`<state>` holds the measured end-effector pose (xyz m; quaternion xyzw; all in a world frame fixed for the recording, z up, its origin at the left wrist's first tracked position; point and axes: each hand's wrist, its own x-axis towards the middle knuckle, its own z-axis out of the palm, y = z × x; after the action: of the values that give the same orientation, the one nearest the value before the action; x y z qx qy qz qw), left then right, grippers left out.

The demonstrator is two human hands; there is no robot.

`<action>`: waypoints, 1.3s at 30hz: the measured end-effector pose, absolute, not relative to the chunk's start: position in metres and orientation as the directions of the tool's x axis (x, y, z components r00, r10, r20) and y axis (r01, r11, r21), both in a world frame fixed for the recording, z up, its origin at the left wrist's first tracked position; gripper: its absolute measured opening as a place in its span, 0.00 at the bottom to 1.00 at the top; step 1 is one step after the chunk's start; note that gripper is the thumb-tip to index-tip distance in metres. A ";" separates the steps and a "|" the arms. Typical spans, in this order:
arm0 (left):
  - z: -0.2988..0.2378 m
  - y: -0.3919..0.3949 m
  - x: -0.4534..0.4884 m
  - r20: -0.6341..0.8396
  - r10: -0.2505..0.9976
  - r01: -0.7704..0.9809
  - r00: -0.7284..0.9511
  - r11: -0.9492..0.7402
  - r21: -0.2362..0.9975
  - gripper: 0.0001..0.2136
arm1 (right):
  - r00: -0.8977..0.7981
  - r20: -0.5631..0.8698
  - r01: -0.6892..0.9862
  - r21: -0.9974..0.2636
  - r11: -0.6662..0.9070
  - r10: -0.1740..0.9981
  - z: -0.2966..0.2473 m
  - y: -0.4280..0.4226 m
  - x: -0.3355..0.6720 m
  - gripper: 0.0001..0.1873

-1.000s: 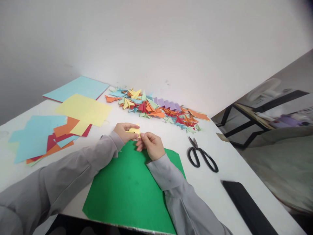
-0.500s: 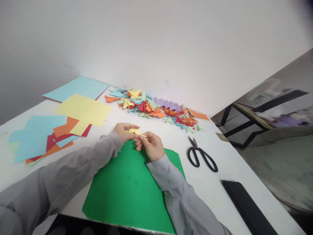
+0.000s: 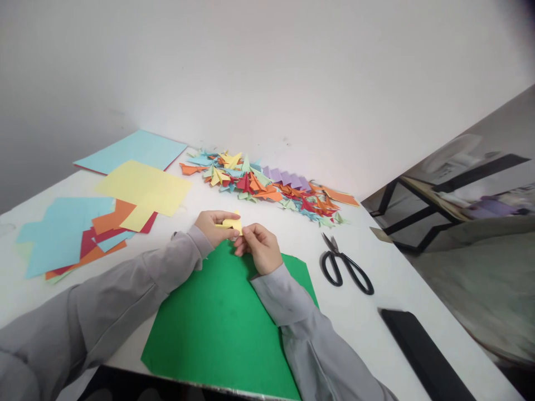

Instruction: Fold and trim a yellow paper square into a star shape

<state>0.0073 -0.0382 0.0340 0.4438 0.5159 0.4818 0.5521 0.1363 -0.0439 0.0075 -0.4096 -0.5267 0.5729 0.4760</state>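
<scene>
A small piece of folded yellow paper [image 3: 232, 224] is held between my two hands, above the far edge of a green sheet [image 3: 221, 317]. My left hand [image 3: 213, 227] grips it from the left, thumb and fingers closed around it. On the other side, my right hand [image 3: 261, 247] pinches its right edge between thumb and forefinger. The fingers cover part of the paper, so its full shape is hidden.
Against the wall lies a long heap of small folded paper planes [image 3: 254, 184]. Coloured sheets [image 3: 69, 231] and a light-blue sheet stack [image 3: 134, 149] are on the left. Black-handled scissors [image 3: 345, 267] and a flat black object [image 3: 422, 351] lie to the right on the white table [image 3: 359, 328].
My right fingertips have shifted slightly on the yellow paper, and its right end looks more folded in. My left hand keeps its hold almost unmoved.
</scene>
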 end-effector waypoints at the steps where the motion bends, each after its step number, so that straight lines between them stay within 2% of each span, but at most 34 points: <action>1: 0.034 -0.039 0.007 -0.144 0.990 -0.075 -0.003 0.144 0.987 0.20 | -0.210 0.041 -0.109 -0.994 0.018 0.977 0.008 -0.044 0.136 0.14; 8: 0.032 -0.038 0.008 -0.150 0.988 -0.090 -0.022 0.148 0.985 0.22 | -0.207 0.091 -0.098 -0.993 0.072 0.974 0.010 -0.044 0.136 0.13; 18: 0.031 -0.039 0.008 -0.040 0.999 -0.003 0.018 0.040 0.999 0.21 | -0.199 0.096 -0.061 -0.995 0.085 0.975 0.011 -0.047 0.135 0.13; 29: 0.018 -0.031 0.007 -0.118 0.991 -0.188 0.063 0.128 0.974 0.22 | -0.163 0.111 -0.048 -0.993 0.104 0.980 0.011 -0.047 0.134 0.12; 34: 0.021 -0.032 0.006 -0.101 0.994 -0.230 0.048 0.109 0.967 0.20 | -0.182 0.087 -0.070 -0.995 0.075 0.980 0.012 -0.049 0.134 0.13; 39: 0.033 -0.038 0.008 -0.094 0.996 -0.201 0.005 0.093 0.975 0.17 | -0.250 -0.016 -0.103 -0.994 -0.043 0.968 0.013 -0.049 0.134 0.14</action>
<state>0.0080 -0.0383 0.0329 0.4217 0.4709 0.5251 0.5698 0.1335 -0.0493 0.0133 -0.4130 -0.5236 0.5922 0.4523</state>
